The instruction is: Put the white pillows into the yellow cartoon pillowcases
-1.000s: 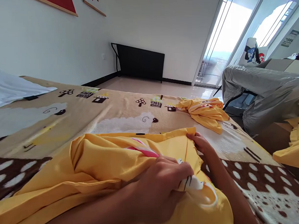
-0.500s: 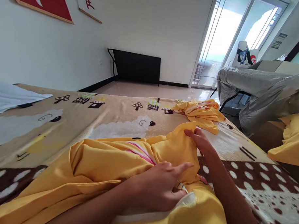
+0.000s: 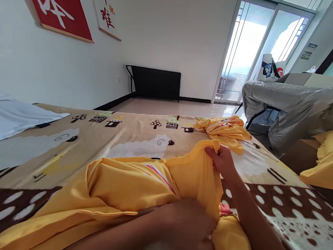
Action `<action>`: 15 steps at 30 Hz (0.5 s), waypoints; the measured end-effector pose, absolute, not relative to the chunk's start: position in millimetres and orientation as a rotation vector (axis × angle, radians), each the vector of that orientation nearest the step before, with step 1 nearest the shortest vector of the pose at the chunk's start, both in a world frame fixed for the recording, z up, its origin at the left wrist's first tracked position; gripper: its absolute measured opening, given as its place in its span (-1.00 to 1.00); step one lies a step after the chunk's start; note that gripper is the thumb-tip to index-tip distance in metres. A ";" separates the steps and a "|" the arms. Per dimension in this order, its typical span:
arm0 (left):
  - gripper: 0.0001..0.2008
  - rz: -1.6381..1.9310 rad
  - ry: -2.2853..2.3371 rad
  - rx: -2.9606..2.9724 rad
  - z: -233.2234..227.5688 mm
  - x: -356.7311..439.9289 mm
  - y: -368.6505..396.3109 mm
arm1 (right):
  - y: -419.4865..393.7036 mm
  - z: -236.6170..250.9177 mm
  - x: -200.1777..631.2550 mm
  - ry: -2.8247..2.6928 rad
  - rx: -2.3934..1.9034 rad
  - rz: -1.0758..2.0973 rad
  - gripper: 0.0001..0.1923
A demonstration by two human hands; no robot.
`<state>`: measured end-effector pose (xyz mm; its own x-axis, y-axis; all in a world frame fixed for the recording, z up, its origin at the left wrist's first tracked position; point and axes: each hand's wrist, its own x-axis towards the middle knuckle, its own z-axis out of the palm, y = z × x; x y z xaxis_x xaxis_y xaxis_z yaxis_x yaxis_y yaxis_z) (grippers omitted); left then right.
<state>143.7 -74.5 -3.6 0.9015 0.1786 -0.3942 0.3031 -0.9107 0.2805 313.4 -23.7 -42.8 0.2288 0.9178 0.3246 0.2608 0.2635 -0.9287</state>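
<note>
**Bright room, patterned blanket and glass doors**

A white wall [image 3: 164,33] runs behind a low black panel [image 3: 155,83] standing on a glossy pale floor [image 3: 172,106]. On the left-hand wall hang a red sign with white characters [image 3: 62,12] and a white sign with red characters [image 3: 106,14]. Tall sliding glass doors [image 3: 251,51] let strong daylight in from the right. A piece of furniture wrapped in grey plastic sheeting [image 3: 290,105] stands near the doors, with a cardboard box [image 3: 312,79] on top. In the foreground a tan blanket with sheep, mushrooms and small houses [image 3: 114,137] covers a flat surface; a white cloth [image 3: 18,116] lies at its left edge.
</note>
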 end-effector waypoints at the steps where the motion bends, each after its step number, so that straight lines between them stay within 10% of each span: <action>1: -0.63 -0.532 0.348 2.713 -3.7 144.8 -75.4 | -19.4 -46.3 315.7 -1.228 -1.236 0.667 -0.59; 15: -0.64 0.475 0.766 1.665 -4.9 128.2 -31.6 | -8.2 -51.8 323.6 -0.863 -0.843 1.150 -0.63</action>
